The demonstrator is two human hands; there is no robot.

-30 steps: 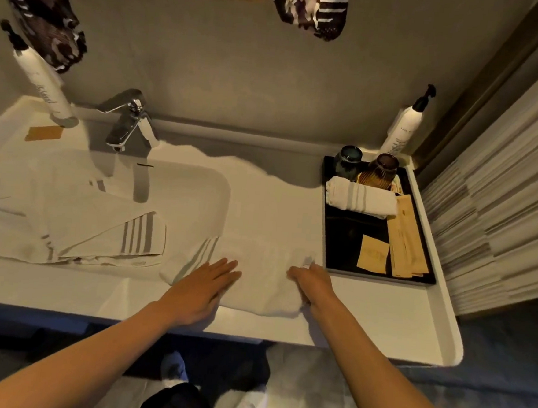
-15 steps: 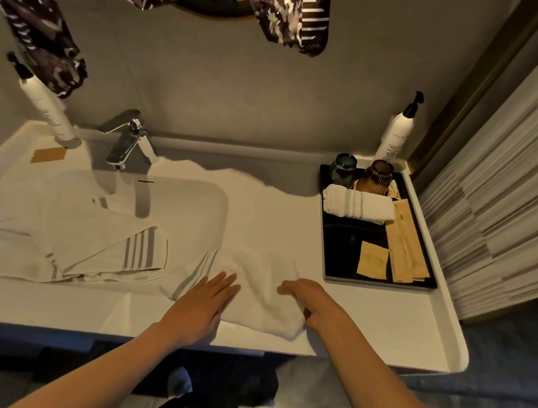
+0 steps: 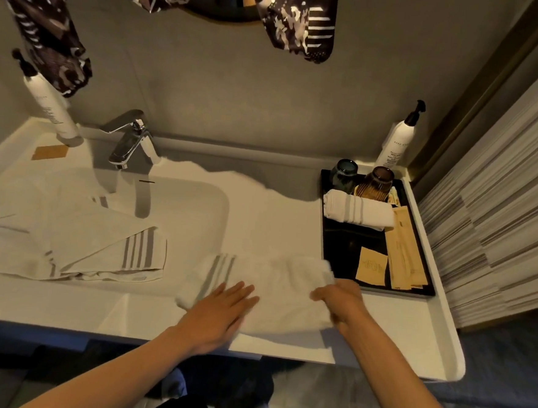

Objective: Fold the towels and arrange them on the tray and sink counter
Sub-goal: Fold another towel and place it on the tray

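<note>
A small white towel (image 3: 275, 284) with grey stripes lies on the sink counter (image 3: 389, 336) near its front edge. My left hand (image 3: 218, 312) presses flat on its left half, fingers spread. My right hand (image 3: 340, 301) pinches the towel's right edge, and that corner is lifted off the counter. A larger striped towel (image 3: 77, 238) lies loosely folded over the basin on the left. A rolled white towel (image 3: 359, 211) rests across the black tray (image 3: 347, 244) at the right.
On the tray stand two dark cups (image 3: 374, 182) and several tan paper packets (image 3: 404, 254). A chrome faucet (image 3: 132, 140) rises behind the basin. White pump bottles stand at back left (image 3: 53, 109) and back right (image 3: 396, 145). Patterned cloth (image 3: 293, 17) hangs above.
My right hand has closed on the small towel's right edge and raised that corner toward the tray. My left hand stays pressed on the towel. The view has tilted slightly.
</note>
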